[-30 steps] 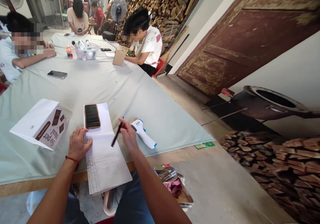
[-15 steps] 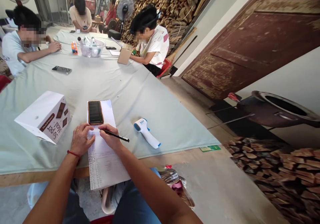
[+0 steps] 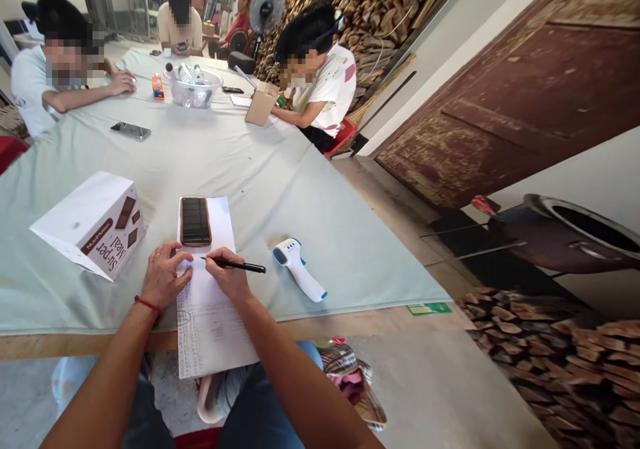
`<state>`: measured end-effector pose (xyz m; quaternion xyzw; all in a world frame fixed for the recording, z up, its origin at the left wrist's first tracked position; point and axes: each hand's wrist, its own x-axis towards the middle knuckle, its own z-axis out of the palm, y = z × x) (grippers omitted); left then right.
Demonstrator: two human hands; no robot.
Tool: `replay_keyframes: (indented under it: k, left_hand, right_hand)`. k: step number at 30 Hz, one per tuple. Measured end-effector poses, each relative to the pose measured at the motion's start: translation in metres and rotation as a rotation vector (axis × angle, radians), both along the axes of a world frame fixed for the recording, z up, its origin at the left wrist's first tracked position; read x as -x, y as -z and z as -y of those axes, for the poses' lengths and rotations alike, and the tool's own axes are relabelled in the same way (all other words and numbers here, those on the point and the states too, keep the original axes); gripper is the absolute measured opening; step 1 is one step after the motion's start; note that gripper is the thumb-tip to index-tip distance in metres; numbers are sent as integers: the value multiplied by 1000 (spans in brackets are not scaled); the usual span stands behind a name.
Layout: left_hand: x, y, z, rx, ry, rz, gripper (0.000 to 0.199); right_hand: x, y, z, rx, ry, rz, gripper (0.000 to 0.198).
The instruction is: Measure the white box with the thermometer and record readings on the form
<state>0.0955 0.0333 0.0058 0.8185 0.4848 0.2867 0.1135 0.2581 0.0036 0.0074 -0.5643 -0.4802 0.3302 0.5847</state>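
Note:
A long sheet of paper (image 3: 220, 332) lies on the table and hangs over its near edge, with dense handwriting down its left side. My right hand (image 3: 230, 277) is closed around a black pen (image 3: 243, 265), whose tip is at the paper near its middle. On the paper's left edge rests my left hand (image 3: 167, 277), fingers bent and apart, holding nothing. Just beyond both hands, a phone (image 3: 195, 221) in an orange-brown case lies on the sheet's far part. To the right sits a white and blue infrared thermometer (image 3: 300, 269).
A white printed box (image 3: 93, 219) stands to the left on the cloth-covered table (image 3: 190, 155). Farther off are another phone (image 3: 131, 130), a clear basin (image 3: 195, 92) of bottles and a cardboard box (image 3: 261, 104). Several people sit around; stacked firewood (image 3: 560, 362) lies at right.
The view has shifted slightly. My right hand has moved a little to the right across the paper with the pen. My left hand stays at the sheet's left edge.

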Motion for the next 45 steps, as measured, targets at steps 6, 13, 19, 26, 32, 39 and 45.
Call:
replay_keyframes:
  k: [6,13,19,26,32,39,45]
  left_hand:
    - [0,1,0,-2,8,-3,17]
    - [-2,1,1,-17,3,-20,17]
    - [-2,0,1,-18,2,-31,16]
    - [-3,-2,2,-15,6,-41,15]
    - [-2,-3,3,-1,5,-8,29]
    - [-1,-3,3,-12,20,-18,24]
    - [-1,-3,3,-17,28,-34,19]
  right_hand:
    - [-1,4,2,10,-45,109,18]
    - [-1,8,1,9,-48,145,19]
    - [-1,13,0,-7,-57,201,21]
    - [-4,16,-2,2,-69,282,17]
    - [-4,17,-1,-33,-57,361,18]
    - [-2,16,-1,-15,-45,391,18]
    - [-3,16,0,7,-48,413,17]
